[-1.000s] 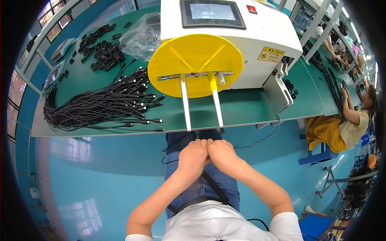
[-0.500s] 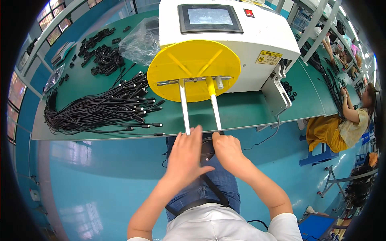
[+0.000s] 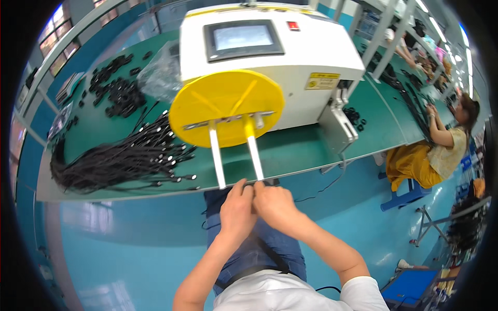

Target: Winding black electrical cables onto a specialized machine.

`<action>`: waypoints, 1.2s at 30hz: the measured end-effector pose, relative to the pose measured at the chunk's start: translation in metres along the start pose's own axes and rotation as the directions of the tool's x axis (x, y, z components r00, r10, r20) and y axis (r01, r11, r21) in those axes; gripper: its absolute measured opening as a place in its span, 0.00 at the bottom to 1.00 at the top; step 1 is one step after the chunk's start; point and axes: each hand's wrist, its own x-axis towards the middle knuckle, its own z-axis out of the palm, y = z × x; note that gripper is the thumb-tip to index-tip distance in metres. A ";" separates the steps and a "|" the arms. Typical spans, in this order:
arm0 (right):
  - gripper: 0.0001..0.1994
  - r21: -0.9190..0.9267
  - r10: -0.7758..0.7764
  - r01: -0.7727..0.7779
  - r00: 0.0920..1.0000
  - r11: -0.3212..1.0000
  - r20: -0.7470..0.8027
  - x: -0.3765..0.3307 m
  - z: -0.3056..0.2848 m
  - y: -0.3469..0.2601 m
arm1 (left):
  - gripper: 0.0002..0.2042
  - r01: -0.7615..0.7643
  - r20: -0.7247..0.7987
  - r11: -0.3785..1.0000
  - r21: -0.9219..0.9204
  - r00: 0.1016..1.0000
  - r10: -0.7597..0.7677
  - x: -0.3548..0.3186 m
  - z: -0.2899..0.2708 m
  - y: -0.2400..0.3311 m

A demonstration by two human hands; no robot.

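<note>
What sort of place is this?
It looks like a factory workshop: there's a white machine with a yellow disc, a pile of black cables, and another person seated at the worktable.

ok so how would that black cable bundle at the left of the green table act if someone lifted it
The black cable bundle would probably be floppy, since its thin strands curve round at the left end. Its pale-tipped connectors would likely dangle separately, as they fan out loose. Some strands may snag or drag others, because many lie heaped together.
</note>
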 end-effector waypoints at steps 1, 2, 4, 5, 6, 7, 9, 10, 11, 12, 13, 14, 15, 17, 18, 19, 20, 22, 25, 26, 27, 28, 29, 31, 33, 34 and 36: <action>0.10 -0.093 0.011 -0.008 0.999 0.996 0.032 0.001 -0.002 -0.001 | 0.19 -0.012 -0.039 0.999 -0.031 0.999 0.011 -0.001 0.002 0.002; 0.10 -0.111 0.036 -0.035 0.999 0.993 0.008 0.000 -0.003 -0.001 | 0.18 -0.027 -0.076 0.997 -0.065 0.997 0.022 -0.001 0.004 0.004; 0.10 -0.089 0.064 -0.057 0.996 0.994 0.068 -0.003 -0.003 0.004 | 0.17 0.003 -0.017 0.994 -0.105 1.000 -0.005 -0.003 0.005 0.010; 0.10 -0.108 0.091 -0.086 0.995 0.990 0.045 -0.011 -0.012 0.011 | 0.17 0.068 0.044 0.991 -0.119 0.997 -0.063 -0.003 0.003 0.014; 0.12 0.059 -0.013 0.011 1.000 0.998 0.020 -0.020 -0.025 0.016 | 0.17 0.038 0.040 0.989 -0.141 0.999 -0.033 -0.003 0.000 0.016; 0.13 0.220 -0.115 0.118 0.993 0.968 -0.025 -0.027 -0.038 0.025 | 0.16 0.110 0.127 0.962 -0.250 0.989 -0.080 0.000 -0.003 0.018; 0.13 0.461 -0.120 0.165 0.985 0.872 -0.126 -0.042 -0.061 0.071 | 0.15 0.183 0.210 0.917 -0.355 0.971 -0.113 0.002 -0.004 0.012; 0.11 0.648 0.120 -0.004 0.983 0.762 -0.135 -0.051 -0.074 0.104 | 0.15 0.382 0.382 0.771 -0.510 0.903 -0.195 0.003 -0.002 0.009; 0.09 0.804 0.348 -0.135 0.933 0.579 -0.095 -0.055 -0.089 0.140 | 0.15 0.572 0.559 0.568 -0.592 0.799 -0.222 0.006 0.000 0.010; 0.08 0.785 0.482 -0.128 0.844 0.606 -0.234 -0.051 -0.109 0.171 | 0.15 0.561 0.555 0.568 -0.602 0.806 -0.206 0.009 0.002 0.015; 0.08 0.664 0.526 -0.160 0.752 0.731 -0.397 -0.045 -0.117 0.211 | 0.14 0.629 0.624 0.423 -0.652 0.762 -0.173 0.012 0.003 0.020; 0.05 0.558 0.541 -0.238 0.695 0.795 -0.474 -0.037 -0.123 0.253 | 0.14 0.690 0.684 0.270 -0.672 0.718 -0.129 0.015 0.003 0.025; 0.03 0.443 0.462 -0.217 0.672 0.870 -0.578 -0.029 -0.120 0.302 | 0.14 0.741 0.739 0.117 -0.661 0.670 -0.069 0.019 0.005 0.031; 0.05 0.189 0.303 -0.240 0.678 0.952 -0.669 -0.018 -0.118 0.368 | 0.14 0.751 0.753 0.121 -0.650 0.657 -0.031 0.027 0.008 0.040; 0.07 0.069 0.235 -0.252 0.717 0.965 -0.656 -0.004 -0.114 0.385 | 0.14 0.761 0.763 0.119 -0.637 0.645 -0.036 0.031 0.009 0.041; 0.07 0.074 0.225 -0.237 0.716 0.969 -0.661 0.009 -0.114 0.386 | 0.14 0.772 0.773 0.115 -0.626 0.633 -0.042 0.034 0.009 0.042; 0.07 -0.001 0.212 -0.278 0.734 0.961 -0.645 0.023 -0.110 0.386 | 0.14 0.765 0.766 0.123 -0.632 0.641 -0.051 0.037 0.010 0.042; 0.07 -0.147 0.199 -0.352 0.773 0.924 -0.602 0.044 -0.102 0.382 | 0.15 0.788 0.786 0.099 -0.608 0.615 -0.069 0.039 0.012 0.042; 0.08 -0.265 0.208 -0.409 0.804 0.873 -0.557 0.061 -0.103 0.377 | 0.14 0.811 0.807 0.069 -0.581 0.585 -0.080 0.045 0.013 0.043; 0.08 -0.331 0.218 -0.439 0.817 0.835 -0.533 0.065 -0.103 0.379 | 0.14 0.821 0.818 0.050 -0.569 0.572 -0.063 0.048 0.014 0.045; 0.08 -0.327 0.223 -0.437 0.821 0.838 -0.526 0.067 -0.106 0.384 | 0.14 0.830 0.829 0.030 -0.557 0.558 -0.044 0.051 0.014 0.046; 0.07 -0.181 0.297 -0.442 0.802 0.879 -0.518 0.064 -0.113 0.396 | 0.14 0.836 0.835 0.028 -0.548 0.549 -0.044 0.053 0.016 0.046; 0.06 -0.032 0.368 -0.441 0.786 0.897 -0.497 0.060 -0.120 0.407 | 0.14 0.834 0.834 -0.045 -0.550 0.551 0.026 0.055 0.019 0.046; 0.05 0.117 0.443 -0.442 0.772 0.889 -0.456 0.051 -0.126 0.413 | 0.14 0.824 0.811 -0.196 -0.531 0.562 0.162 0.057 0.023 0.046; 0.05 0.630 0.580 -0.230 0.690 0.742 -0.432 0.041 -0.146 0.375 | 0.14 0.816 0.803 -0.176 -0.550 0.575 0.157 0.059 0.021 0.044; 0.05 0.678 0.595 -0.193 0.679 0.709 -0.429 0.030 -0.158 0.347 | 0.14 0.806 0.791 -0.147 -0.573 0.591 0.158 0.060 0.020 0.044; 0.04 0.787 0.595 -0.103 0.715 0.608 -0.366 0.004 -0.172 0.276 | 0.14 0.786 0.779 -0.145 -0.602 0.617 0.113 0.056 0.014 0.040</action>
